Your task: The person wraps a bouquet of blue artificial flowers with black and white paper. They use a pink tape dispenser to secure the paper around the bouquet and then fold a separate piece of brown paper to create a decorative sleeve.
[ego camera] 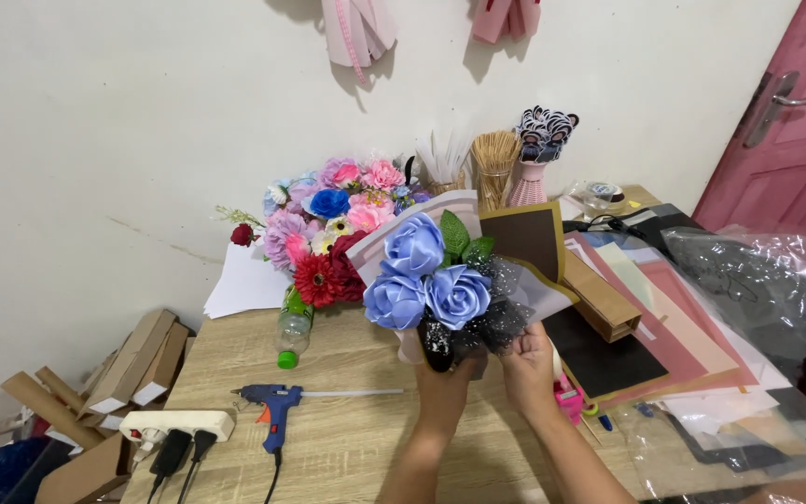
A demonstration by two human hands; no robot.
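I hold up a small bouquet (426, 275) of three blue roses with green leaves, wrapped in white and brown paper and black glittery mesh (496, 317). My left hand (447, 381) grips the bouquet's base from below. My right hand (529, 369) pinches the black mesh at the bouquet's lower right side. Both hands are above the wooden table (347, 439).
A blue glue gun (272, 406) lies on the table near a white power strip (177, 425). A bunch of mixed flowers (328, 229) in a plastic bottle lies behind. Stacked coloured paper sheets (664, 317) and clear plastic (767, 280) fill the right. Cardboard tubes (132, 364) lie at the left.
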